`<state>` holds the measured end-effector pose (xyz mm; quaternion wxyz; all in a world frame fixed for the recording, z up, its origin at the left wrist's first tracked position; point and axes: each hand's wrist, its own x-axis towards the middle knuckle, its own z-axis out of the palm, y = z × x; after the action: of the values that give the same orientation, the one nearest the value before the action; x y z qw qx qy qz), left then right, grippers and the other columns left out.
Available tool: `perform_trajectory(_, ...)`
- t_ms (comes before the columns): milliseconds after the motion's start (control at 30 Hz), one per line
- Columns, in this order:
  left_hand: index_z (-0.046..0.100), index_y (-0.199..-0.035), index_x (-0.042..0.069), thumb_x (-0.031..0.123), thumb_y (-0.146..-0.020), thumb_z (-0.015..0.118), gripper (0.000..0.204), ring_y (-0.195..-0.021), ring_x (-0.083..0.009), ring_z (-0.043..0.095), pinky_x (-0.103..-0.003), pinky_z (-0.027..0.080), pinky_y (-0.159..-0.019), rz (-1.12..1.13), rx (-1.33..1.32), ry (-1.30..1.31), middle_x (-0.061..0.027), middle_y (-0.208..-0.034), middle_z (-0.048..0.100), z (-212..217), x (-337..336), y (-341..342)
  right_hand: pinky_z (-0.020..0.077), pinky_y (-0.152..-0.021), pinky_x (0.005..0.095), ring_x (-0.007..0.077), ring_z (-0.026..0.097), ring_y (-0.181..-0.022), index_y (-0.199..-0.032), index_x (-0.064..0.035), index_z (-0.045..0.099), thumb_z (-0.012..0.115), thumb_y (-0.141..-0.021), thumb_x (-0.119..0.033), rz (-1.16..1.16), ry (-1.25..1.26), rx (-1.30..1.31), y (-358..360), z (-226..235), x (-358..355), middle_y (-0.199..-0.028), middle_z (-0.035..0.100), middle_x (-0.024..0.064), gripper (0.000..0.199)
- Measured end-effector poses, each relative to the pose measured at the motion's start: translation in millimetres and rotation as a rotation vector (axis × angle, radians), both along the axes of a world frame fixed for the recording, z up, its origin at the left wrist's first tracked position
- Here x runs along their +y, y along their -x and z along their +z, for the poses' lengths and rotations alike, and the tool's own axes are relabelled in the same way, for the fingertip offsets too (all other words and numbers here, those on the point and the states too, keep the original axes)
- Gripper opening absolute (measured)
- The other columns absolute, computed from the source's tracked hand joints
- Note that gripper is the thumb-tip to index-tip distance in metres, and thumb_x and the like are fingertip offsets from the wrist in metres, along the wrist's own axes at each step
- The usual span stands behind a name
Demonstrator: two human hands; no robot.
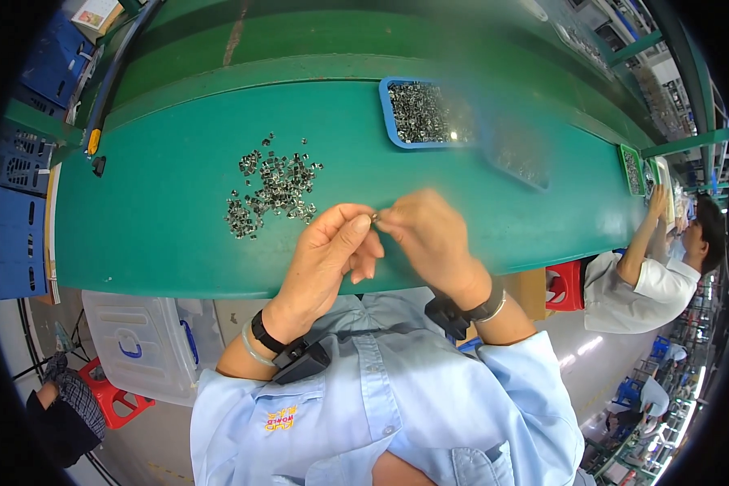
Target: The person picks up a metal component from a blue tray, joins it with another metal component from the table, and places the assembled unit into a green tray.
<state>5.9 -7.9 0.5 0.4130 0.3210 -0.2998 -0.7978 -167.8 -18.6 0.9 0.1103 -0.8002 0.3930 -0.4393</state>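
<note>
My left hand (326,255) and my right hand (436,241) meet above the near edge of the green table. Thumb and forefinger of the left pinch a tiny dark metal part (374,218), and the right hand's fingertips close on it from the other side. Its exact shape is too small to make out. Left of the hands lies a loose heap of small black-and-silver metal parts (279,185). A blue tray (390,121) full of similar small parts stands beyond my hands.
A second, hazy tray (520,162) sits right of the blue one. Green trays (630,172) stand at the far right, where a person in white (648,283) works. Blue crates (14,243) rise at the left; a clear lidded box (134,344) is below the table edge.
</note>
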Motion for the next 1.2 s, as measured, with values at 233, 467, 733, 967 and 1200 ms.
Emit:
perform_trajectory(233,0.051,-0.11,0.004,0.021,-0.096,0.048,0.022,-0.058,-0.008,0.051,-0.021,0.038,-0.049,0.001,0.019,-0.03,-0.0045,-0.079,0.059,-12.8,-0.8,-19.1,0.0482,-0.062,0.0349,0.028,0.058,-0.071,-0.088,-0.0042,0.06,0.066,-0.073,0.001,-0.283,-0.022,0.087,31.0,15.3,-72.6,-0.079,0.058,0.0097,0.017)
perform_trajectory(467,0.053,-0.105,0.004,0.017,-0.095,0.049,0.017,-0.056,-0.0091,0.051,-0.022,0.039,-0.048,-0.011,0.128,-0.094,-0.0046,-0.075,0.059,-23.5,-0.9,-31.8,0.0485,-0.066,0.0338,0.0283,0.06,-0.076,-0.094,-0.0046,0.063,0.064,-0.079,-0.009,-0.035,-0.172,0.304,-22.3,2.3,-102.7,-0.087,0.06,0.0099,0.015)
perform_trajectory(733,0.053,-0.104,0.004,0.016,-0.095,0.049,0.016,-0.055,-0.0098,0.051,-0.023,0.039,-0.047,-0.029,0.174,-0.114,-0.0047,-0.074,0.058,-23.7,-3.0,-34.4,0.048,-0.065,0.0343,0.0264,0.059,-0.075,-0.086,-0.0051,0.062,0.065,-0.078,-0.01,0.063,-0.182,0.424,-60.9,-15.4,-123.1,-0.083,0.058,0.0074,0.011)
perform_trajectory(967,0.052,-0.107,0.003,0.018,-0.095,0.049,0.019,-0.057,-0.0082,0.051,-0.021,0.039,-0.049,0.083,0.135,-0.075,-0.0044,-0.078,0.058,-18.1,-6.8,-39.9,0.0468,-0.064,0.0348,0.0253,0.058,-0.075,-0.083,-0.0072,0.063,0.068,-0.074,-0.01,0.123,-0.247,0.225,-39.7,15.2,-82.7,-0.082,0.058,0.0054,0.011)
perform_trajectory(1200,0.053,-0.102,0.003,0.021,-0.094,0.052,0.019,-0.055,-0.0088,0.051,-0.021,0.038,-0.046,0.11,0.058,-0.021,-0.0052,-0.076,0.058,-6.1,-4.3,-18.9,0.0452,-0.062,0.0334,0.0228,0.058,-0.074,-0.082,-0.009,0.063,0.072,-0.068,-0.008,0.141,-0.088,0.231,-16.4,27.1,-30.1,-0.082,0.059,0.0035,0.017)
